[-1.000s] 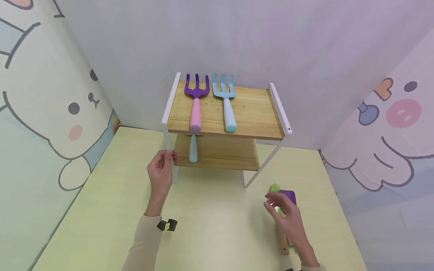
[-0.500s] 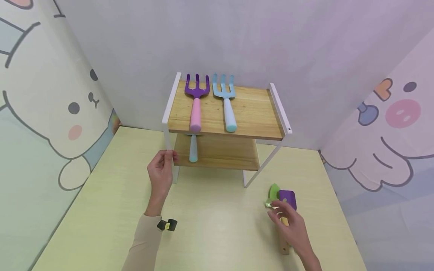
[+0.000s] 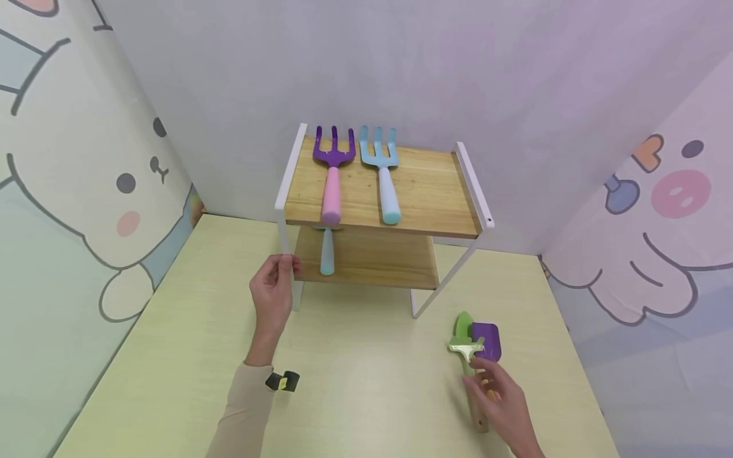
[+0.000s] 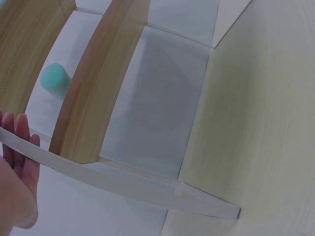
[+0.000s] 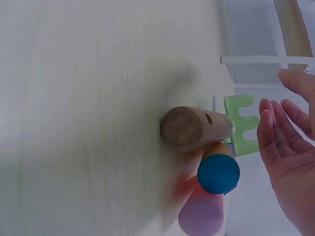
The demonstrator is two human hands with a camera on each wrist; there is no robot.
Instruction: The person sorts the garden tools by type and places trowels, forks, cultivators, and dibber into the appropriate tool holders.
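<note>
My left hand [image 3: 272, 289] grips the left front post of a white-framed, two-tier wooden shelf rack [image 3: 438, 191]; in the left wrist view its fingers lie around the white post [image 4: 106, 179]. Over on the right, my right hand [image 3: 501, 404] hovers above a cluster of garden tools, thumb and fingers apart and nothing between them. Uppermost there is a green hand fork [image 3: 466, 348] with a wooden handle [image 5: 194, 128]. A green pointed trowel blade [image 3: 462, 324] and a purple shovel blade [image 3: 486, 341] show beyond it. Blue-ended [image 5: 219, 173] and pink [image 5: 202, 215] handles lie alongside.
On the top shelf lie a purple hand fork with a pink handle [image 3: 331, 191] and a light blue hand fork [image 3: 388, 191]. The lower shelf holds another light blue handle [image 3: 327, 254], its head hidden under the top board. Cartoon-printed curtains [image 3: 366, 70] enclose the table [image 3: 355, 381].
My right hand has moved toward me and slightly right, so the green fork's head and the purple blade are now uncovered. The left hand stays on the post.
</note>
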